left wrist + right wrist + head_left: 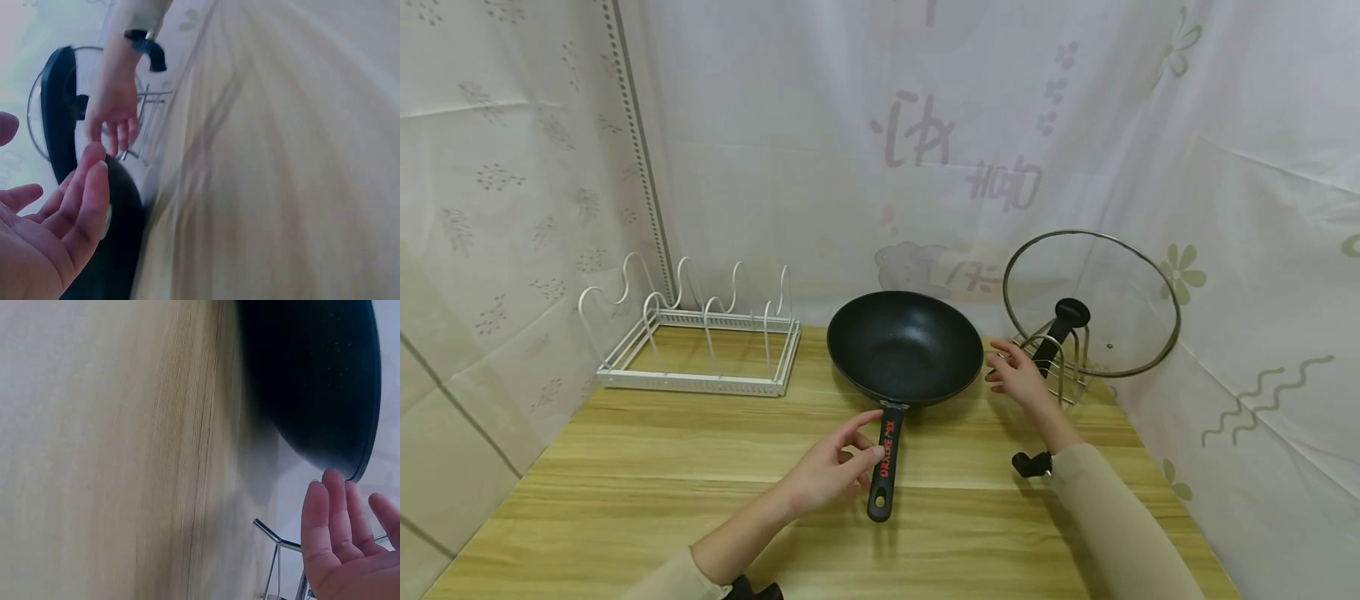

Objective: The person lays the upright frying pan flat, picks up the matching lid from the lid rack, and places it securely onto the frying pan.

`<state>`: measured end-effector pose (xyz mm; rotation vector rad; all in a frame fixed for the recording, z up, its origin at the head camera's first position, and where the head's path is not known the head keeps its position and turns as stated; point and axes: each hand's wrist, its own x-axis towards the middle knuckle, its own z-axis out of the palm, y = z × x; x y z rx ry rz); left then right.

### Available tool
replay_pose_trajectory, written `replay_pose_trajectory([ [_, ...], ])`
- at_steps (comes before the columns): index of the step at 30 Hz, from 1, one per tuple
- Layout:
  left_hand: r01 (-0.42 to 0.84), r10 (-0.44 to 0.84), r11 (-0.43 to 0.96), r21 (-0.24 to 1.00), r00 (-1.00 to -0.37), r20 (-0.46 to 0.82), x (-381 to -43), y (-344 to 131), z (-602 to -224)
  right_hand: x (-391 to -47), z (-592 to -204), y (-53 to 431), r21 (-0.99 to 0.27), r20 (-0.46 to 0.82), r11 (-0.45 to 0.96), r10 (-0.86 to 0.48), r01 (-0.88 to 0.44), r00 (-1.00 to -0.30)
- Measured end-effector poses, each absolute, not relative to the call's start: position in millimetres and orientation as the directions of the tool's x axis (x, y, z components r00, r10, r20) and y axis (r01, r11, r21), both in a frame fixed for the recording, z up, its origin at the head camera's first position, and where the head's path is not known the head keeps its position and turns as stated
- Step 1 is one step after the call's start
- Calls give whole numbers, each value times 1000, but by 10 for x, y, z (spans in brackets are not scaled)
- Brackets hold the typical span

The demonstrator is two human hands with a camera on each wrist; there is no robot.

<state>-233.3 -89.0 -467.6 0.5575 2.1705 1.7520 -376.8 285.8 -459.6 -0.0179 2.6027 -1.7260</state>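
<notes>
A black wok (904, 346) sits on the wooden table, its long handle (886, 467) with red lettering pointing toward me. My left hand (827, 471) is beside that handle, thumb and index finger apart and its fingers loosely bent, gripping nothing. In the left wrist view the dark handle (59, 106) rises beyond the fingertips. On the other side, my right hand (1021, 379) hovers near the wok's right edge with relaxed fingers and holds nothing. The right wrist view has its fingertips (334, 481) right at the wok's rim (377, 381).
A glass lid (1123, 292) with a black handle (1060, 325) leans upright in a metal wire stand (1078, 367), just beyond my right hand. At the back left stands a white rack (692, 383) with curved dividers. A printed curtain (805, 167) hangs behind the table.
</notes>
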Motion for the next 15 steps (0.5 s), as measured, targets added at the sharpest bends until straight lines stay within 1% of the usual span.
replay_pose_trajectory([
  [8,68,509,152,986,-861,-19,-2242,-783,-4754,-3909,-4688,2826,-908,-18,418,-20,8,-1000],
  [15,45,503,151,987,-863,-37,-2197,-741,-4782,-4071,-4780,2820,-917,3,399,31,10,-1000],
])
